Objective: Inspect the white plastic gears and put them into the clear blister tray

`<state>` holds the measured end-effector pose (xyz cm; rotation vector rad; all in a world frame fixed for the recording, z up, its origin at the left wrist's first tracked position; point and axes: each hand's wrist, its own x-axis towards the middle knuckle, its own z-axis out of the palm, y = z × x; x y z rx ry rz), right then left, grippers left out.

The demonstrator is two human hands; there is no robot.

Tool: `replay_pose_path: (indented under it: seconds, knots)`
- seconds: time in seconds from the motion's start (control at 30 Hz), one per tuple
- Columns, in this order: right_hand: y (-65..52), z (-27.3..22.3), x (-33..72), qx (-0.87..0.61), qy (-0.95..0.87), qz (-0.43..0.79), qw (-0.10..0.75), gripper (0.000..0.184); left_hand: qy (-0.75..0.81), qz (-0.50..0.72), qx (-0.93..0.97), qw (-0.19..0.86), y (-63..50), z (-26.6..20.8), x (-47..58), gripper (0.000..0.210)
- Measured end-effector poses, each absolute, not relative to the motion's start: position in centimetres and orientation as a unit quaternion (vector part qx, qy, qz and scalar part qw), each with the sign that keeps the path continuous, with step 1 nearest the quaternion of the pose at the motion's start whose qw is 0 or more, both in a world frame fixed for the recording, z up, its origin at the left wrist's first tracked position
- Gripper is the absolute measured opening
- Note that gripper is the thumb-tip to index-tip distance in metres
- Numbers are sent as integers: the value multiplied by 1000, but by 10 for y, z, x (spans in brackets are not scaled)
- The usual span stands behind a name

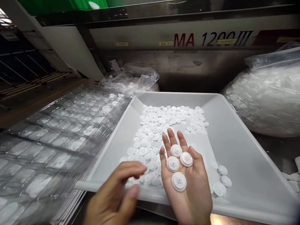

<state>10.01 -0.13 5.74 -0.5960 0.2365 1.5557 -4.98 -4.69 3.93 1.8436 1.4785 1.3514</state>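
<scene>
My right hand [191, 187] is held palm up over the near side of the tray, fingers spread. Several round white plastic discs [179, 181], each with a small raised centre, rest on its palm and fingers. Left of it, my left hand [117, 190] is slightly blurred, with thumb and fingers apart and nothing visible between them. Beneath both hands is a shallow grey tray [232, 140]. Many loose discs [152, 134] of the same kind lie in it, mostly in the left and far parts, with a few near the right front.
At the left, stacked clear compartment trays [77, 126] hold white parts in their pockets. Behind them sits an open clear bag [138, 78]. A large bag of white parts [269, 97] bulges at the right. The machine's panel [140, 34] closes off the back.
</scene>
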Motion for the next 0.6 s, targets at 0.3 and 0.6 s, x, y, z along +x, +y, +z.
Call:
replay_pose_path:
  seconds: [0.3,0.6]
  knots:
    - [-12,45,104,-175,-24,721,670,40,425,435,763,220,-23,28,-7,33]
    - [-13,43,103,-102,-58,728,675,52,410,428,789,160,-16,26,-12,54]
